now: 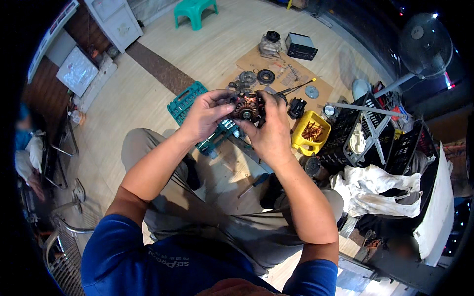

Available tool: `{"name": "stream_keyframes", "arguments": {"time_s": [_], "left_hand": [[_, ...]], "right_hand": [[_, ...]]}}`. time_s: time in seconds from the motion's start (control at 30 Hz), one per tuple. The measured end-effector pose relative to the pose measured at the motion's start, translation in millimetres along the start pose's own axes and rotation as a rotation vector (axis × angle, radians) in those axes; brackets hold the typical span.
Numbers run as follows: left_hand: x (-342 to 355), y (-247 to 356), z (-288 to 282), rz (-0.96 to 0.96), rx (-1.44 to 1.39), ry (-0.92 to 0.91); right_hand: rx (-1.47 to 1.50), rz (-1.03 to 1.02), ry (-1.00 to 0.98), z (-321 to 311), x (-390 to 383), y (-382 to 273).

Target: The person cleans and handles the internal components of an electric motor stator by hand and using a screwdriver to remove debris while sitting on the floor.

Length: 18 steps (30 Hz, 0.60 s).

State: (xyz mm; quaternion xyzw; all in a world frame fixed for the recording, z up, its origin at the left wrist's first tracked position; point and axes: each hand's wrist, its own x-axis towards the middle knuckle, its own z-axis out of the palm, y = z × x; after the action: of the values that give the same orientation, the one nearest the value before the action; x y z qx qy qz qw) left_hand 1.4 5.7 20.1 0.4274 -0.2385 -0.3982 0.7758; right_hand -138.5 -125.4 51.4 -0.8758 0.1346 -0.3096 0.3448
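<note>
An alternator (247, 109) with copper windings and a finned centre is held up between my two hands, in front of my knees. My left hand (211, 112) grips its left side, thumb towards me and fingers curled over the far edge. On the other side, my right hand (270, 127) wraps round it with thumb below and fingers behind. Part of the alternator is hidden by the fingers. Beneath it lies an open teal socket-set case (186, 101), partly covered by my hands and arms. A screwdriver (254, 185) rests on the floor between my legs.
Cardboard (311, 81) on the floor carries a black pulley ring (265, 76), a compressor-like part (270, 45) and a car radio (301, 46). Right of my hands stand a yellow container (311, 132) of copper-coloured pieces, black crates (375, 130) and a fan (425, 47). A green stool (195, 13) stands far off.
</note>
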Motion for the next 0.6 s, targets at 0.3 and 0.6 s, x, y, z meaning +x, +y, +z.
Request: {"name": "stream_keyframes", "arguments": {"time_s": [0.3, 0.6], "left_hand": [[-2, -1, -2, 0.009, 0.081, 0.005], [-4, 0, 0, 0.030, 0.192, 0.024]], "right_hand": [[0.061, 0.052, -0.050, 7, 1, 8], [0.110, -0.007, -0.012, 15, -2, 19]]}}
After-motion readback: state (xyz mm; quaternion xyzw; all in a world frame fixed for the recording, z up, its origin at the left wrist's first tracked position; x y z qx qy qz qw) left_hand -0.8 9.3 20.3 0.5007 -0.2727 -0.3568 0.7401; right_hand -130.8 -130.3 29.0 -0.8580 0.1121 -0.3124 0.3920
